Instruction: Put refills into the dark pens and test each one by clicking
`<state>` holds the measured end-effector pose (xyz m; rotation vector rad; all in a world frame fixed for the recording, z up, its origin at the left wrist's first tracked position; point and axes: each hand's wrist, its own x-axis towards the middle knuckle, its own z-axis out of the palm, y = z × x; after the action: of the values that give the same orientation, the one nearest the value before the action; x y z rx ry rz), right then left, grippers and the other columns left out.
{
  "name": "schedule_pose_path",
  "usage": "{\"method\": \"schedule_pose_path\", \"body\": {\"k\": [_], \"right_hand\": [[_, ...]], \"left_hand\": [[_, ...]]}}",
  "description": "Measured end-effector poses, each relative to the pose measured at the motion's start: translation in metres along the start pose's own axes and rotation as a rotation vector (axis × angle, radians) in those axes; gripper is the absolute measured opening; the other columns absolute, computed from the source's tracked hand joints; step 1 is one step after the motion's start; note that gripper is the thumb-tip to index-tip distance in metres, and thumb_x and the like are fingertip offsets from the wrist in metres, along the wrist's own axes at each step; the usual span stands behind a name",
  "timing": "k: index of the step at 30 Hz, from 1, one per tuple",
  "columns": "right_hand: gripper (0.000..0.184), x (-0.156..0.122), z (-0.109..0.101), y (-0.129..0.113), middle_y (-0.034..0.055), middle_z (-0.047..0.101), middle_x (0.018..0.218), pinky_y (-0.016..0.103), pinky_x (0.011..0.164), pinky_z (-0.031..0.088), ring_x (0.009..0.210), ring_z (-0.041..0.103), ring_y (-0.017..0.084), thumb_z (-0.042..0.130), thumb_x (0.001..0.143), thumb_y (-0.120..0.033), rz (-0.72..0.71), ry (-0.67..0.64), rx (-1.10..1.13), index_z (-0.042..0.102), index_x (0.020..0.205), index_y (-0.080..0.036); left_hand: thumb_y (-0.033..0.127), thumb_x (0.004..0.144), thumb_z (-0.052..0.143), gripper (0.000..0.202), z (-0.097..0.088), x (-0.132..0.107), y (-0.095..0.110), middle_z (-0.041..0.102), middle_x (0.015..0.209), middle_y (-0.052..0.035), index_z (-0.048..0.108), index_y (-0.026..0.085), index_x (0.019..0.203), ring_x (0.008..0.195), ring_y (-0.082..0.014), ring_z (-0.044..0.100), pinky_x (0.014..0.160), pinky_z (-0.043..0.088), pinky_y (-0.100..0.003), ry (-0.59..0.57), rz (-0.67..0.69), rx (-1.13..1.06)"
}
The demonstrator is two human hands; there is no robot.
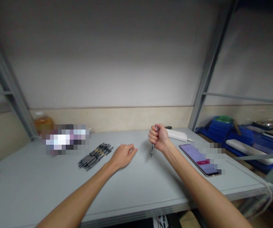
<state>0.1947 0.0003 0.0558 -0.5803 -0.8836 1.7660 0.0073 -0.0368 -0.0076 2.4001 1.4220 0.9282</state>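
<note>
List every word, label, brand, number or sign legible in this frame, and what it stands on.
None can be read.
phone: lit screen with a red bar; lettering too small to read.
bundle of pens: any print too small to read.
pen in the right hand: no marking legible.
white tube: no print visible.

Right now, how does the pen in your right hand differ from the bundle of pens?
The pen stands nearly upright, tip down, held in the right hand; the bundle lies flat on the table. The pen is single; the bundle holds many, side by side. The pen is held; the bundle is untouched. Both look dark and slim.
</note>
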Motion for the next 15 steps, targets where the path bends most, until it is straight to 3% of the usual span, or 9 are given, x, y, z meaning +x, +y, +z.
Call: {"method": "schedule_pose_path", "body": {"k": [5,10,15], "right_hand": [[0.036,-0.002,0.007,-0.002,-0.0091,0.013,0.040,0.017,0.030,0.012,0.035,0.006,0.007,0.031,0.079,-0.045,-0.041,-0.071,-0.010,0.027,0.051,-0.022],[0.032,-0.001,0.011,-0.001,-0.0083,0.011,0.040,0.018,0.029,0.010,0.036,0.003,0.007,0.029,0.079,-0.034,-0.012,-0.057,0.059,0.025,0.050,-0.021],[0.039,-0.001,0.013,-0.001,-0.0089,0.011,0.040,0.017,0.029,0.010,0.035,0.004,0.007,0.029,0.081,-0.044,-0.006,-0.083,0.181,0.027,0.049,-0.021]], "left_hand": [[0.036,0.083,0.042,0.029,0.002,0.001,-0.008,0.050,0.051,0.0009,0.058,0.019,0.067,0.048,-0.0121,0.044,0.051,0.022,-0.023,0.000,-0.053,0.091],[0.034,0.082,0.042,0.027,0.002,0.001,-0.008,0.055,0.055,-0.0010,0.060,0.020,0.069,0.051,-0.0135,0.047,0.051,0.022,-0.023,-0.020,-0.100,0.170],[0.035,0.084,0.040,0.029,0.000,0.001,-0.006,0.059,0.059,-0.0027,0.060,0.019,0.071,0.055,-0.0145,0.051,0.053,0.024,-0.023,-0.054,-0.150,0.241]]}}
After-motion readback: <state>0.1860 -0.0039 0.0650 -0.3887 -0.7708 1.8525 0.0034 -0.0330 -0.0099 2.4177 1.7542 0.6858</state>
